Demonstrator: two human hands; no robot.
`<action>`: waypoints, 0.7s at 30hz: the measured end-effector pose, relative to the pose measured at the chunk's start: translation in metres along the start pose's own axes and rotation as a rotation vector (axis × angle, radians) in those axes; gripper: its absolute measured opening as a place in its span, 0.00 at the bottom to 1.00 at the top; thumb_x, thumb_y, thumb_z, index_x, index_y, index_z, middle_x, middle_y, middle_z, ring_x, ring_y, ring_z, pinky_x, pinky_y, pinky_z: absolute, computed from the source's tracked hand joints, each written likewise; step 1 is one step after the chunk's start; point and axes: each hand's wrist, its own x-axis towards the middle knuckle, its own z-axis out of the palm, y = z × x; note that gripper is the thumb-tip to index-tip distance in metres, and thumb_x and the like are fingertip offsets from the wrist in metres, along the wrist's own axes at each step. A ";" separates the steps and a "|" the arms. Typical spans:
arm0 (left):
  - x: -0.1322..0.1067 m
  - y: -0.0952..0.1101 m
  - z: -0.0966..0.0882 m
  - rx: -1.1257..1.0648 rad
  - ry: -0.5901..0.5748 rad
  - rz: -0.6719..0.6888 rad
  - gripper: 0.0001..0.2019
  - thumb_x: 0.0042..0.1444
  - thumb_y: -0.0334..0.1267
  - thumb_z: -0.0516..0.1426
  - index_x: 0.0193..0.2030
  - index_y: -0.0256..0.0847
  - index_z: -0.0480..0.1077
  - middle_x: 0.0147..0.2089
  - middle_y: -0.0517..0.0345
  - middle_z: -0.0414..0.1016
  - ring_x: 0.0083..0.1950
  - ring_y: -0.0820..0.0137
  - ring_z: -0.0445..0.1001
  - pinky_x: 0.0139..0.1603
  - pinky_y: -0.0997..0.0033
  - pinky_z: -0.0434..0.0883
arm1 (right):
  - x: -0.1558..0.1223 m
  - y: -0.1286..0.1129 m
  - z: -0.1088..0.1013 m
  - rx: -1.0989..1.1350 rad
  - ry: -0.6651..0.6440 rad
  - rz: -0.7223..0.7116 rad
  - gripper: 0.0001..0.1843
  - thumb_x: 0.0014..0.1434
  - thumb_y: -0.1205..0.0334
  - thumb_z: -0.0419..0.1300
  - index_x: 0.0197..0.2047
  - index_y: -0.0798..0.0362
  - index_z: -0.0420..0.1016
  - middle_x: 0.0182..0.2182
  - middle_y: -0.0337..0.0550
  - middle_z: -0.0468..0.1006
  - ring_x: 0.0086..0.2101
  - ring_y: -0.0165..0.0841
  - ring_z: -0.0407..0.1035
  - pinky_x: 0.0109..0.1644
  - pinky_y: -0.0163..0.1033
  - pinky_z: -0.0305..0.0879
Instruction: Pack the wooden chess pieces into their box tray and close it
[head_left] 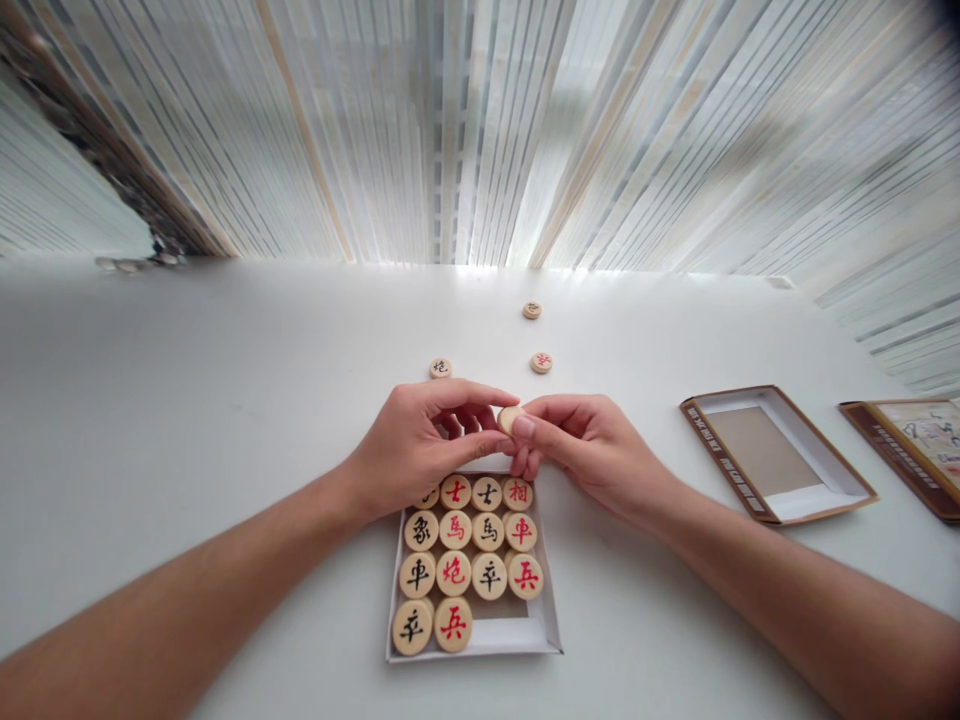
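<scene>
At the white tray's far edge, left hand and right hand clamp fingers on one xiangqi piece, presumably shared for steadiness.

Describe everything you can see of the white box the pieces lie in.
The white box is shallow, open-topped and looks like cardboard. It rests flat on the white table, below the hands. Round pieces fill three rows of four; the nearest row has two, leaving a brownish patch and a white strip showing at the near right. The left hand hides its far left corner; whether they touch is unclear.
</scene>
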 end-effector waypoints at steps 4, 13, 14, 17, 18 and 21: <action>-0.001 0.002 0.001 0.081 -0.018 0.081 0.10 0.60 0.31 0.68 0.48 0.36 0.82 0.35 0.58 0.82 0.32 0.75 0.77 0.31 0.78 0.72 | -0.001 -0.003 0.003 0.016 0.022 0.049 0.15 0.51 0.55 0.80 0.33 0.56 0.83 0.24 0.37 0.80 0.25 0.26 0.72 0.31 0.29 0.71; 0.000 0.005 0.003 0.149 -0.064 0.165 0.09 0.61 0.27 0.66 0.47 0.37 0.82 0.35 0.59 0.79 0.32 0.76 0.75 0.32 0.79 0.72 | -0.001 -0.001 0.001 -0.014 0.042 0.074 0.16 0.52 0.54 0.78 0.32 0.57 0.82 0.20 0.36 0.75 0.21 0.24 0.65 0.24 0.30 0.60; 0.000 0.005 0.003 0.145 -0.064 0.164 0.09 0.61 0.27 0.66 0.47 0.37 0.82 0.35 0.59 0.79 0.33 0.76 0.75 0.32 0.78 0.72 | -0.001 -0.001 0.000 -0.009 0.037 0.070 0.16 0.53 0.54 0.78 0.32 0.58 0.83 0.20 0.36 0.75 0.22 0.25 0.65 0.25 0.30 0.61; 0.000 0.005 0.003 0.138 -0.055 0.143 0.08 0.62 0.29 0.66 0.47 0.38 0.82 0.36 0.58 0.80 0.34 0.75 0.76 0.33 0.77 0.73 | -0.001 -0.001 -0.002 -0.010 0.007 0.042 0.15 0.57 0.53 0.75 0.35 0.57 0.85 0.22 0.38 0.76 0.24 0.26 0.67 0.28 0.32 0.64; 0.000 0.005 0.002 0.138 -0.053 0.131 0.08 0.62 0.30 0.66 0.47 0.38 0.81 0.37 0.58 0.80 0.34 0.75 0.76 0.33 0.77 0.73 | -0.001 -0.001 -0.003 -0.012 -0.005 0.033 0.15 0.59 0.52 0.74 0.36 0.57 0.86 0.23 0.38 0.77 0.25 0.26 0.67 0.29 0.32 0.65; 0.000 0.005 0.001 0.135 -0.051 0.101 0.08 0.61 0.32 0.67 0.47 0.39 0.81 0.38 0.57 0.81 0.35 0.73 0.77 0.34 0.76 0.74 | -0.002 0.000 -0.003 -0.008 -0.025 0.018 0.14 0.61 0.52 0.73 0.38 0.56 0.87 0.25 0.39 0.78 0.26 0.27 0.68 0.31 0.33 0.67</action>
